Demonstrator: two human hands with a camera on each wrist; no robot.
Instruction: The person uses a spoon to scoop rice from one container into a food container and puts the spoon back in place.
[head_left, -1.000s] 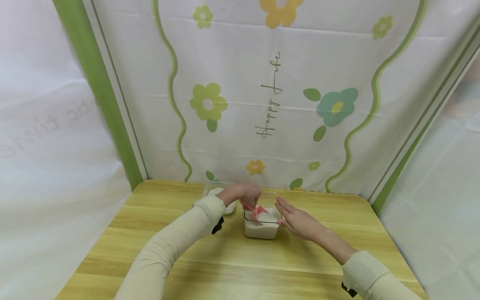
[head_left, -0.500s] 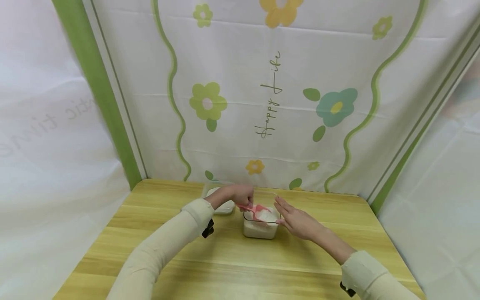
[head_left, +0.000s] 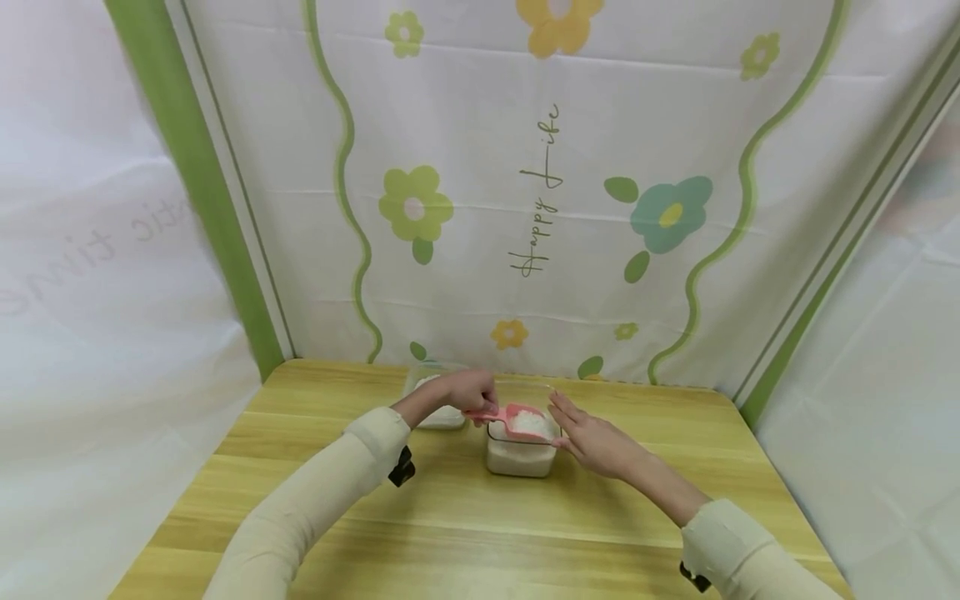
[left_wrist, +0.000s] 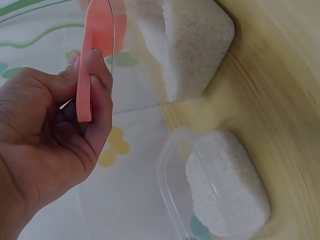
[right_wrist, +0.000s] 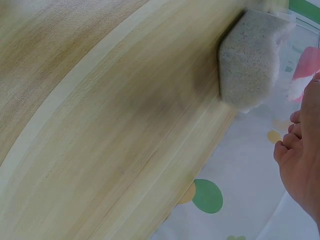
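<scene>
My left hand [head_left: 472, 392] grips the handle of a pink scoop [left_wrist: 101, 30], fingers curled round it. The scoop lies level at the rim of a clear rectangular container [head_left: 519, 462], and white grains that look like rice [head_left: 531, 425] are heaped in its bowl. More grains fill the lower part of that container. On its right side my right hand [head_left: 598, 446] touches the rim with fingers extended. In the right wrist view the right hand [right_wrist: 302, 155] is partly cut off by the frame edge, close to the scoop [right_wrist: 309, 61].
Behind my left forearm stands a second clear container [left_wrist: 162, 167], also holding white grains and partly hidden in the head view. Both stand on a wooden table [head_left: 480, 533]. A white flowered curtain [head_left: 480, 208] hangs along the table's back edge, with more curtain at both sides.
The scoop has come up out of the grains and levelled with a load in it. My left hand and forearm have moved left; the right hand stays in place.
</scene>
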